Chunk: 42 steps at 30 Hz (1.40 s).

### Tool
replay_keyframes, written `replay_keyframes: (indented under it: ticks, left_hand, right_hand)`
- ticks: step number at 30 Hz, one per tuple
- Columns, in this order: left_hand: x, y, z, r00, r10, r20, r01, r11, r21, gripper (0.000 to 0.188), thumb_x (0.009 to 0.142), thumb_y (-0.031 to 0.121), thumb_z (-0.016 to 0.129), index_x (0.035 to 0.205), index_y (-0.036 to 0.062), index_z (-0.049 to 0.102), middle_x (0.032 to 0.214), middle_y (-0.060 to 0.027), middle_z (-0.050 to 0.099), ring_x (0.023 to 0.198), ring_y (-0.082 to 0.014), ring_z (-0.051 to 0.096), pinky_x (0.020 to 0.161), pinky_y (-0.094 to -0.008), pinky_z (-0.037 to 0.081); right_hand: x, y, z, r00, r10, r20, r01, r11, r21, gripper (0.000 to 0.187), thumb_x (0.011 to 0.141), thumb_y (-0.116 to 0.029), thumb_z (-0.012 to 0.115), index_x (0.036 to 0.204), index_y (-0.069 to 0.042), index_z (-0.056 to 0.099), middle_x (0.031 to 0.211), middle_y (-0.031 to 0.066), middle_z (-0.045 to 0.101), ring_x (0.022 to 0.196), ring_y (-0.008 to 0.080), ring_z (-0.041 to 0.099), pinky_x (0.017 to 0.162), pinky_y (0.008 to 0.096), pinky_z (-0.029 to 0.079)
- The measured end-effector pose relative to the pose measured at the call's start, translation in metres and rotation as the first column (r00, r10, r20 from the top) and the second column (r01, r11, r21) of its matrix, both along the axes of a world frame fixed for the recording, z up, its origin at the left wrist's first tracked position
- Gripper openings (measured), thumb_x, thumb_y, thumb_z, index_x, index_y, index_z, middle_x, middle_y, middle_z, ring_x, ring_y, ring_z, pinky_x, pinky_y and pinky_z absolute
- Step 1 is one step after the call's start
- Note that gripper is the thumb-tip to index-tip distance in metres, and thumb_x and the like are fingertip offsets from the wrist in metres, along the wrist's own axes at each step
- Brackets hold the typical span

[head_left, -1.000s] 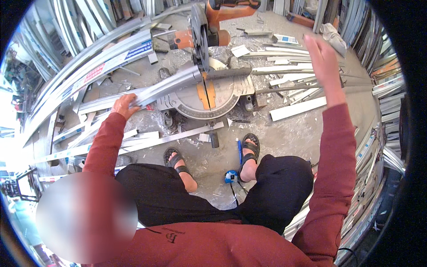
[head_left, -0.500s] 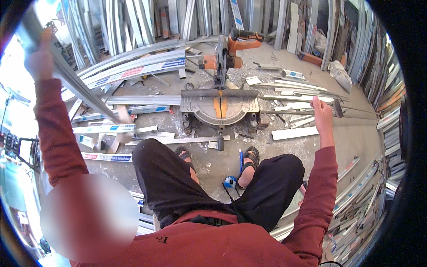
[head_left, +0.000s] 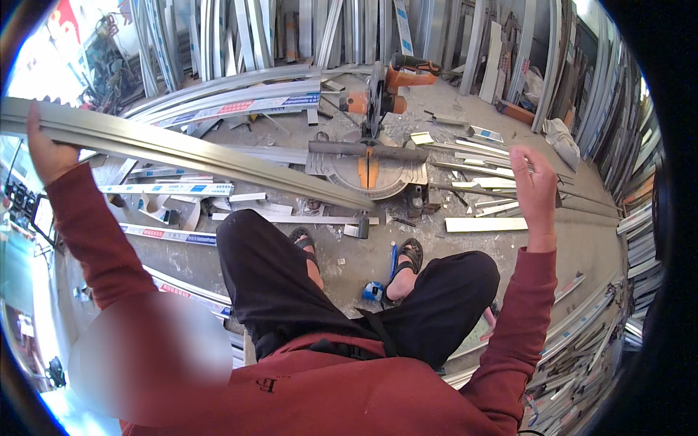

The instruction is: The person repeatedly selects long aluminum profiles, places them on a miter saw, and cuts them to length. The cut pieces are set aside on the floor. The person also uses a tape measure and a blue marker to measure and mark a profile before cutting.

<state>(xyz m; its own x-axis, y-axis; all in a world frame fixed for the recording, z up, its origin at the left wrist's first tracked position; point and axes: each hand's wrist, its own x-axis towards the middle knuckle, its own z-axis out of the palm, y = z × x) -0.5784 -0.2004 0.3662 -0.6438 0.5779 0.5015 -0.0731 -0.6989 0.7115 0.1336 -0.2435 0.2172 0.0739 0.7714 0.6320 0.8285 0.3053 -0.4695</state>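
My left hand [head_left: 52, 154] grips a long silver metal profile [head_left: 218, 163] with grooves along its length. The bar slopes down rightward, its far end over the front of the miter saw's round base [head_left: 396, 173]. Whether that end touches the saw is unclear. Behind the base rise the blade and orange motor housing [head_left: 355, 102]. On the right, my right hand [head_left: 536, 187] is raised above the floor scraps, fingers loosely bent and slightly apart, with nothing visible in it. Between my feet lie a blue tape measure [head_left: 373, 291] and a slim blue stick, perhaps a marker [head_left: 394, 256].
Narrow offcuts and a white strip [head_left: 486, 224] litter the floor right of the saw. Long profiles with printed film [head_left: 247, 104] lie to the left. More profiles lean upright along the back wall. A pale sack [head_left: 561, 139] sits at the right.
My left hand has come down, tipping the profile from steep to nearly level, and its lower end has swung right over the saw base. My right hand has turned and its fingers have loosened.
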Motion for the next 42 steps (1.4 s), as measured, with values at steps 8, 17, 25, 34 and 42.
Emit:
replay_keyframes:
  ticks: [8,17,25,34,42]
  left_hand:
    - [0.127,0.057,-0.117,0.873,-0.330,0.359,0.339,0.940,0.039,0.022,0.091,0.032,0.065,0.092,0.0119,0.056,0.085,-0.0056,0.061,0.084,-0.0227,0.060,0.078,-0.0450,0.051]
    - [0.239,0.113,-0.252,0.482,-0.418,0.770,0.635,0.772,0.022,0.025,0.093,0.035,0.064,0.095,0.0134,0.053,0.078,-0.0045,0.059,0.075,-0.0213,0.061,0.068,-0.0358,0.053]
    - [0.362,0.115,-0.404,0.482,-0.252,0.839,0.864,0.297,-0.407,0.031,0.090,0.036,0.067,0.095,0.0110,0.050,0.071,-0.0063,0.055,0.058,-0.0225,0.057,0.052,-0.0400,0.050]
    - [0.445,0.076,-0.420,0.303,-0.283,0.910,0.919,-0.164,-0.358,0.036,0.089,0.030,0.071,0.105,0.0086,0.046,0.078,-0.0054,0.056,0.063,-0.0185,0.060,0.051,-0.0364,0.052]
    - [0.440,0.081,-0.432,0.256,-0.304,0.918,0.900,-0.271,-0.341,0.037,0.090,0.032,0.070,0.110,0.0071,0.051,0.082,-0.0064,0.061,0.067,-0.0169,0.062,0.059,-0.0345,0.054]
  right_hand:
    - [-0.098,-0.010,0.016,0.888,0.317,0.332,-0.226,0.931,-0.285,0.070,0.067,-0.024,0.083,0.129,-0.005,0.056,0.131,0.0153,0.058,0.124,0.0318,0.052,0.107,0.0402,0.038]
    - [-0.117,-0.031,-0.006,0.791,0.459,0.405,0.113,0.542,-0.833,0.033,0.069,-0.029,0.071,0.084,-0.001,0.062,0.070,0.0189,0.065,0.067,0.0408,0.064,0.065,0.0475,0.052]
    - [-0.123,0.065,-0.016,0.839,0.499,0.218,0.090,0.266,-0.960,0.063,0.074,-0.054,0.074,0.108,-0.001,0.069,0.087,0.0164,0.071,0.081,0.0289,0.069,0.073,0.0383,0.054]
    - [-0.083,0.373,-0.060,0.750,-0.091,0.655,0.155,0.987,-0.041,0.075,0.092,-0.056,0.052,0.142,0.000,0.044,0.146,0.0191,0.046,0.139,0.0334,0.038,0.115,0.0438,0.027]
    - [-0.073,0.433,-0.092,0.826,-0.068,0.559,0.269,0.920,-0.286,0.078,0.087,-0.071,0.045,0.107,0.001,0.069,0.109,0.0248,0.066,0.104,0.0364,0.063,0.091,0.0458,0.047]
